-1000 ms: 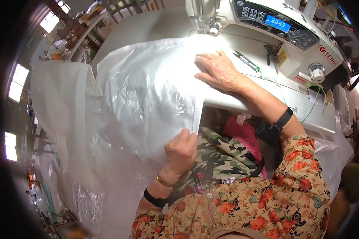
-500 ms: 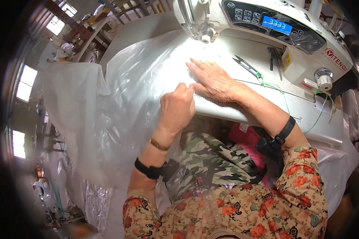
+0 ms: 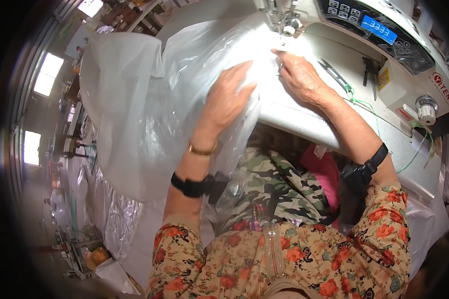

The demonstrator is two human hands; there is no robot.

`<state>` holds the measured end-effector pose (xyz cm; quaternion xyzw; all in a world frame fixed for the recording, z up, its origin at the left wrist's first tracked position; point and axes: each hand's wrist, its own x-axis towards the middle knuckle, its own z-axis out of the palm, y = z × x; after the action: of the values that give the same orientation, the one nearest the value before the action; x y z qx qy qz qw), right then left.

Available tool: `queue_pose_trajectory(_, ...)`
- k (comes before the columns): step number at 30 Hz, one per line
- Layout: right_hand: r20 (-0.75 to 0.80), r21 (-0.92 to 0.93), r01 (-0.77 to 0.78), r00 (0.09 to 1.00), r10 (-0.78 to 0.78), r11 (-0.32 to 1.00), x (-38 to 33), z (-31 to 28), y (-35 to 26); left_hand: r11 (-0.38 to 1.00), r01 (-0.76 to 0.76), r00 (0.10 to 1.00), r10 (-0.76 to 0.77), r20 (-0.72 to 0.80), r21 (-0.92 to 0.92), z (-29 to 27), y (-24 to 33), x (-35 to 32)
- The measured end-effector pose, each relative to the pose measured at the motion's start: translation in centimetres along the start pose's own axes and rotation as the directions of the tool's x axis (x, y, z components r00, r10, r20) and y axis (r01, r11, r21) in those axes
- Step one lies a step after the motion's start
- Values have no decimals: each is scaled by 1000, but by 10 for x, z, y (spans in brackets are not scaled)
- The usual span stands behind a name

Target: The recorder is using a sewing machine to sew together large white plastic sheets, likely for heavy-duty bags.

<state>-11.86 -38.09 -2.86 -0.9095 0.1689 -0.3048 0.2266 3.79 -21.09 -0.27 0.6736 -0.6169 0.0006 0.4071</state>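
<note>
A large sheet of clear plastic film (image 3: 134, 109) spreads over the left part of the sewing machine table (image 3: 294, 117) and hangs down past its front edge. My left hand (image 3: 227, 97) lies over the film, its thumb apart from the stretched fingers, slightly blurred. Just in front of the sewing machine's needle area (image 3: 288, 30), my right hand (image 3: 304, 77) rests low at the table, forefinger reaching toward the needle and thumb apart. Strong lamp glare washes out the film's edge between the hands.
Right of my right hand lie black thread snips (image 3: 336, 74) with green thread (image 3: 364, 103) trailing off them. Farther right are a dark slim tool (image 3: 369, 72) and a white knob (image 3: 426, 110). The machine head has a lit blue display (image 3: 379, 30).
My left hand has gone from a closed pinch by the table edge to spread fingers farther forward. My right hand has drawn its fingers in near the needle. The whole view has shifted.
</note>
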Motion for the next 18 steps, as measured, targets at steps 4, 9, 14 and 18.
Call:
queue_pose_trajectory(4,-208,-154,89,971,-120,984,0,7,3,980,-16,957,73,-282,197,-18,9,-90)
queue_pose_trajectory(9,-258,-244,82,955,-146,966,-23,6,-21,880,185,979,-124,-164,437,6,15,-197)
queue_pose_trajectory(14,-96,49,4,995,1,999,-108,41,-65,952,176,978,-139,-157,249,-5,-5,-255)
queue_pose_trajectory(18,152,445,-457,886,438,770,-137,103,-64,958,283,945,-272,-179,39,-25,20,-260)
